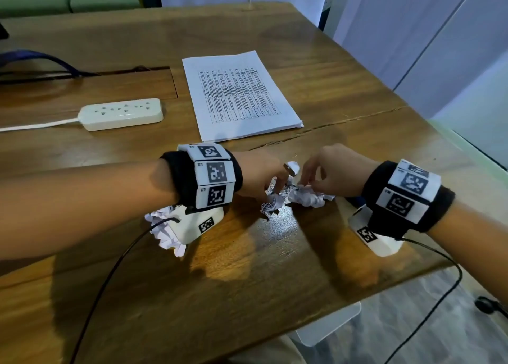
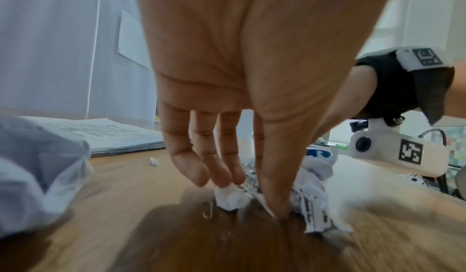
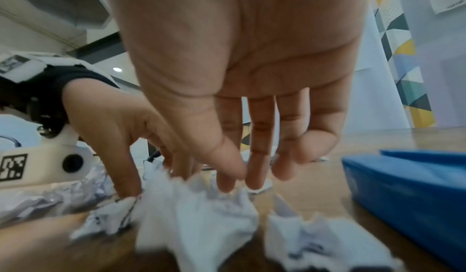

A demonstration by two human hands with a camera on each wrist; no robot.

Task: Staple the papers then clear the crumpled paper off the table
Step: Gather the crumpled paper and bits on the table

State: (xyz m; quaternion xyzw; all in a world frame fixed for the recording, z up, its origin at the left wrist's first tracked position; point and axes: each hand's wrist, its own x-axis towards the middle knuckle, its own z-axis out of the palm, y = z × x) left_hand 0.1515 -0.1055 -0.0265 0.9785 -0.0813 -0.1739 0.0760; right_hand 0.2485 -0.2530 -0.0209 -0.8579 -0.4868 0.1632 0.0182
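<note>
Spanning the whole scene: a wooden table. Lying flat toward its far middle, well apart from both hands: the stack of papers, edges squared; whether already stapled, impossible to tell from here. Sitting to the left of that stack: a white power strip.

Lying nearer, under the left wrist camera: a big crumpled paper ball. Resting just beside the right wrist: a blue stapler, clear only in the right wrist view.

Reaching down over the middle of the near edge: the left hand, fingers fairly straight, thumb and fingertips pressing onto a printed crumpled scrap on the wood, touching rather than closing round it. Meeting it from the other side: the right hand, fingers loosely extended downward, tips touching the white crumpled wad, nothing lifted yet.

Lying just beside the left fingertips: a loose staple.

Judging by all this, working on the clearing step, gathering the scraps together. Calling next for closing both hands round the small pieces, then collecting the big ball at the left and carrying everything off the table; watching for small bits slipping out.
</note>
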